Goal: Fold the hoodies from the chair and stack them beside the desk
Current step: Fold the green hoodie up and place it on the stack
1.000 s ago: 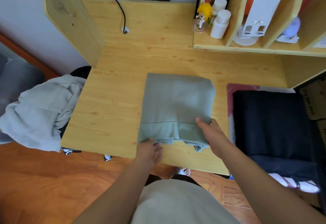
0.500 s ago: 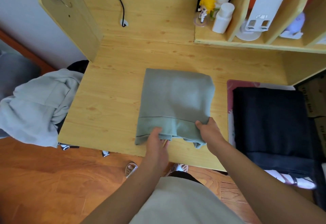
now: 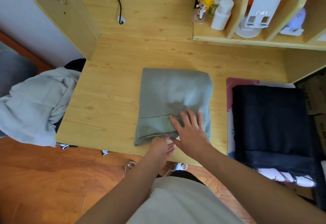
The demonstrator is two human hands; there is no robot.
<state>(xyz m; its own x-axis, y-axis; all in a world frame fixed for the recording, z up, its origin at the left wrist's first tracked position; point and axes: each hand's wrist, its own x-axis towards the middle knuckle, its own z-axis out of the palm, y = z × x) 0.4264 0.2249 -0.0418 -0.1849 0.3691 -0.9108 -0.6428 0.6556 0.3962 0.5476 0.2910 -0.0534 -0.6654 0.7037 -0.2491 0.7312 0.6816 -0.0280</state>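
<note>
The folded green hoodie lies in the middle of the frame on the wooden desk, its near edge close to the desk's front edge; half a second ago the right hand pinched the hoodie's lower right corner, and now it lies flat on top of the cloth with fingers spread and released; the left hand has slid right along the near edge and now meets the right hand's thumb, its fingers tucked at the hem, though whether they grip the cloth I cannot tell; at lower right a folded dark hoodie rests beside the desk; at the left edge a pale grey hoodie is heaped unfolded on the chair, touching the desk's left side; at upper right a shelf holds two white bottles and a small yellow-haired figure; a black cable runs down to the desk at the top.
</note>
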